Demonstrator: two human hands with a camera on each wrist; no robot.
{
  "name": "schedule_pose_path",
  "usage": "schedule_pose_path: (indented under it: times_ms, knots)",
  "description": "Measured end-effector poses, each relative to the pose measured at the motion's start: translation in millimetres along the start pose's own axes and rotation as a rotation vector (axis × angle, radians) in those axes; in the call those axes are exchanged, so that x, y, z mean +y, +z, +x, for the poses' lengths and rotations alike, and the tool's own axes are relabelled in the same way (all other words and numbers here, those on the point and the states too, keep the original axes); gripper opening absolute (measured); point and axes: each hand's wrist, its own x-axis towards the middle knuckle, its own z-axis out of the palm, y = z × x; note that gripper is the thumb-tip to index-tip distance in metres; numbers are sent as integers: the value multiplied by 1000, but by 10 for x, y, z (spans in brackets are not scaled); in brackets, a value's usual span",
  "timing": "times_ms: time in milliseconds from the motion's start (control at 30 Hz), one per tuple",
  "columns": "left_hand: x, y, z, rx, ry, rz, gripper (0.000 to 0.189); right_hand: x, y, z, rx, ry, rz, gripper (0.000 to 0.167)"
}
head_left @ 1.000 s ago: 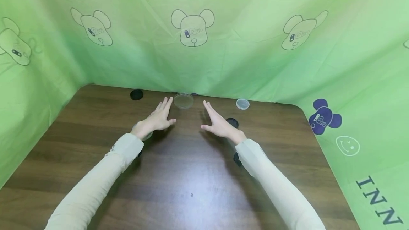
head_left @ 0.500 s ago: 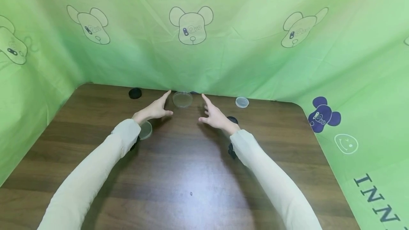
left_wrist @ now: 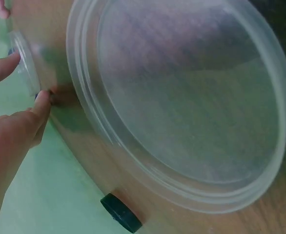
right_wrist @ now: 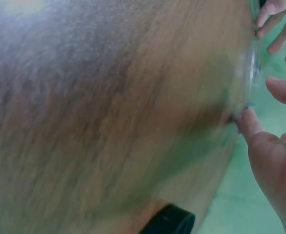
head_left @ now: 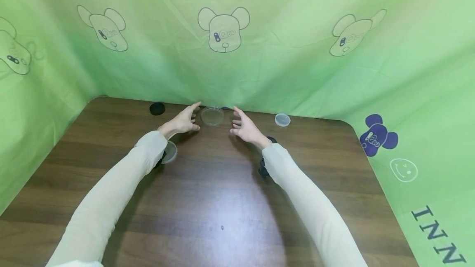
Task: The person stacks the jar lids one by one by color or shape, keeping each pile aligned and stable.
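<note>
A clear round plastic lid or shallow dish (head_left: pixel 212 116) lies at the table's far edge, between the two hands. My left hand (head_left: pixel 182 121) reaches in on its left side, fingers loosely bent, and holds nothing. On its right side my right hand (head_left: pixel 247 128) faces it, thumb and fingers apart, also without anything in its grasp. A gap shows between each hand and the clear piece in the head view. Under the left wrist lies another clear round piece (head_left: pixel 171 152), large in the left wrist view (left_wrist: pixel 182 112) and partly hidden by the sleeve in the head view.
A black round cap (head_left: pixel 157 108) lies at the far left and a whitish translucent disc (head_left: pixel 283 120) at the far right. Another black round piece (head_left: pixel 272 139) is mostly covered by the right wrist. Green printed cloth (head_left: pixel 222 77) hangs directly behind the wooden table (head_left: pixel 208 201).
Both hands have moved slightly forward toward the far edge, and their fingers have gone from straight to more bent. The right hand has come a little inward. The clear piece stays put.
</note>
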Motion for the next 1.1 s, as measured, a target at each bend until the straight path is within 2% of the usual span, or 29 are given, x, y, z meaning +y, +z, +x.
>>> schedule_pose_path:
  times_ms: [267,367,667,1100]
  knots:
    - [32,16,129,0,7,39,98,-12,34,92,6,6,-19,83]
    - [39,29,169,1,-8,40,98,-9,42,126,13,7,-19,82]
    - [79,87,229,-34,-27,90,101,32,50,147,48,48,43,83]
    - [76,115,275,35,-20,135,94,-15,180,319,27,57,-28,80]
